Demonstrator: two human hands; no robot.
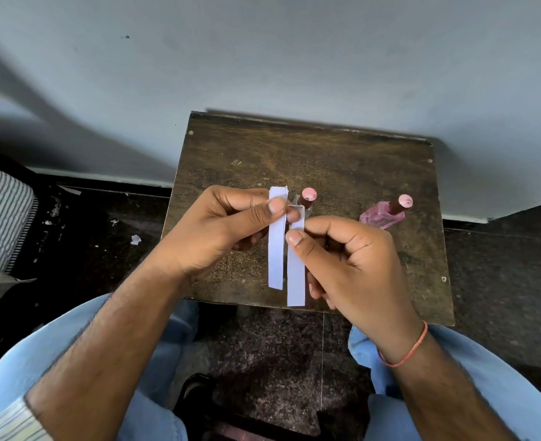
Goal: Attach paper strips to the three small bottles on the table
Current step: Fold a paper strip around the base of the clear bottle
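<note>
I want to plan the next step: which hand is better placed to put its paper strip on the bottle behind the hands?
Probably the right hand: its strip already has its top end beside that bottle.

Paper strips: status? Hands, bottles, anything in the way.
Left hand pinches one paper strip; right hand pinches another strip. Two bottles visible: pink-capped bottle behind the strips, pink bottle to the right. Neither visibly labelled.

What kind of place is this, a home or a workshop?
Probably a plain room in a home, though this is uncertain: a small worn wooden table stands against a bare painted wall, over a dark speckled stone floor. No workshop tools are in view.
</note>
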